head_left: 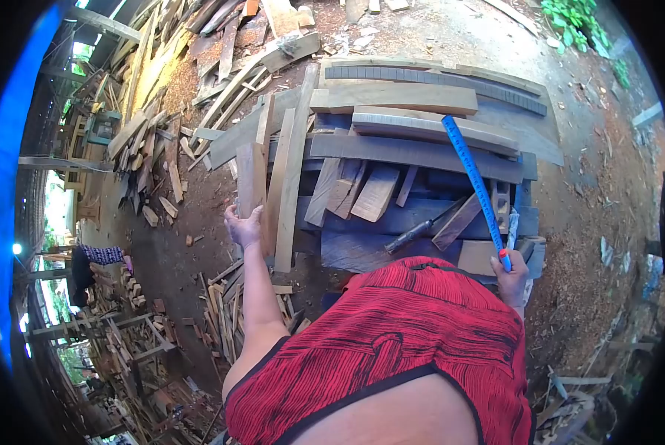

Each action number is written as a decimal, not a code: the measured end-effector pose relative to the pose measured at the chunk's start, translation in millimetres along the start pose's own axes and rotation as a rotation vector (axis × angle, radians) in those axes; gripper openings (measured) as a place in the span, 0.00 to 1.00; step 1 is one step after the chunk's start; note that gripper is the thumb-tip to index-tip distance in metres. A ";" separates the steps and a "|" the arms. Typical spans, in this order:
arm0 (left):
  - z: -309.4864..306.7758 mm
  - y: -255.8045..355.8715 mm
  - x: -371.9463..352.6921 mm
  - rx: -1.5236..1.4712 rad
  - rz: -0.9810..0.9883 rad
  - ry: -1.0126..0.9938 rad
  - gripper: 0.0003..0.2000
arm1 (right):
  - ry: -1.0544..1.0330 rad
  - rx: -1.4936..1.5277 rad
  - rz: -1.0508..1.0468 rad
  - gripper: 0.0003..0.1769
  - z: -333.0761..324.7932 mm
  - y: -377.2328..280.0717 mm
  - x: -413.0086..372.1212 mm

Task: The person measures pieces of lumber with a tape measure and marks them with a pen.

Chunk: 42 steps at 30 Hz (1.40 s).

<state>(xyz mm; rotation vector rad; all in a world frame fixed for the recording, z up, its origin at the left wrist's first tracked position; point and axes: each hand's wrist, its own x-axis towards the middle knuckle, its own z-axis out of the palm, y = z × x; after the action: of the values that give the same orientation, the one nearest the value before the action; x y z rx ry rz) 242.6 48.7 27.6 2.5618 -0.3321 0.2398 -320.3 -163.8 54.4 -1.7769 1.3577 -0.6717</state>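
Red shirt (392, 334) fills the near view. Left hand (245, 226) is clenched round the near end of a plank (251, 174) at the worktop's (355, 256) left edge. The plank's long axis runs straight away from the person. Judged stiff, rough and fairly light; better held nearer mid-length for balance, minding splinters. Right hand (512, 276) grasps a blue rule (475, 184) by its near end at the worktop's right edge. The rule looks thin, light and likely whippy, and points away and leftward over the worktop.
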 end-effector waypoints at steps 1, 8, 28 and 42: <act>-0.7 1.3 2.5 -0.006 -0.006 0.002 0.35 | 0.000 -0.005 -0.007 0.09 0.7 -2.9 1.2; 21.1 1.5 26.9 -0.002 0.088 -0.087 0.35 | -0.025 -0.018 -0.011 0.09 2.1 -4.0 5.3; 8.7 138.0 -83.3 -1.178 -0.125 -1.267 0.33 | -0.151 -0.347 -0.214 0.09 25.0 -43.4 60.1; 24.7 142.9 -116.8 -1.409 -0.569 -0.766 0.09 | 0.047 -0.307 -0.272 0.20 -7.8 -52.6 93.0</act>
<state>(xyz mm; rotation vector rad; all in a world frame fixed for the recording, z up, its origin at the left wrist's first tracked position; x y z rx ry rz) 93.3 -60.5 49.6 1.1353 0.0236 -0.8909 -271.2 -248.5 97.9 -2.2325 1.3164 -0.6789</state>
